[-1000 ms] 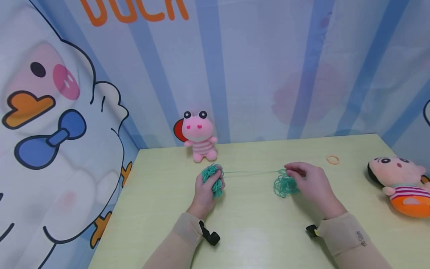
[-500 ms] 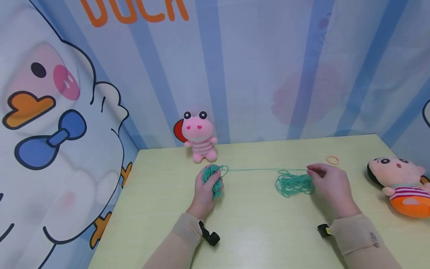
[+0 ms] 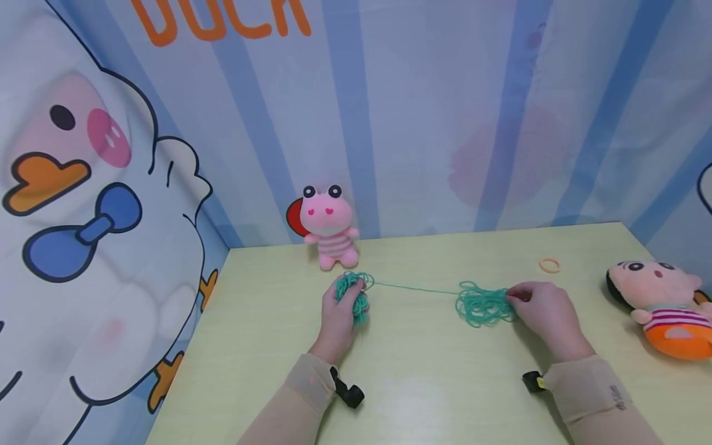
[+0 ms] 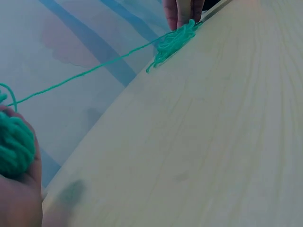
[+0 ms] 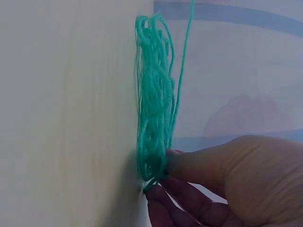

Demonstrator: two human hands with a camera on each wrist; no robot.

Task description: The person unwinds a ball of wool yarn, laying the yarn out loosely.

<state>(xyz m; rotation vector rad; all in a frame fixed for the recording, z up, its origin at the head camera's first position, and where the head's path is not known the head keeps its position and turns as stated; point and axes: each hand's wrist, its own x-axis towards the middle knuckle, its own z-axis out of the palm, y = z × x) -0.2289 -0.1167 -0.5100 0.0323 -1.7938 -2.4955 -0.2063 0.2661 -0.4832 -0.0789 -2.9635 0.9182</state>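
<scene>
My left hand (image 3: pixel 337 321) grips a bunched ball of green yarn (image 3: pixel 360 306), thumb across its front, held over the table. A single yarn strand (image 3: pixel 414 288) runs from that ball to a loose pile of looped green yarn (image 3: pixel 483 305) lying on the table to the right. At the pile's right end my right hand (image 3: pixel 547 316) pinches yarn between thumb and fingertips. In the right wrist view the thumb presses on the lower end of the looped pile (image 5: pixel 155 104), with the strand rising beside it.
A pink striped plush toy (image 3: pixel 332 232) sits at the back, beyond the left hand. An orange ring (image 3: pixel 549 266) lies behind the right hand. Another plush doll (image 3: pixel 664 309) lies at the table's right side. A printed curtain (image 3: pixel 411 123) stands behind the table (image 3: pixel 423 383).
My right hand first moved right, drawing the strand taut, then came down slightly to the pile's end. The strand now slopes down to the pile. The left hand has stayed in place.
</scene>
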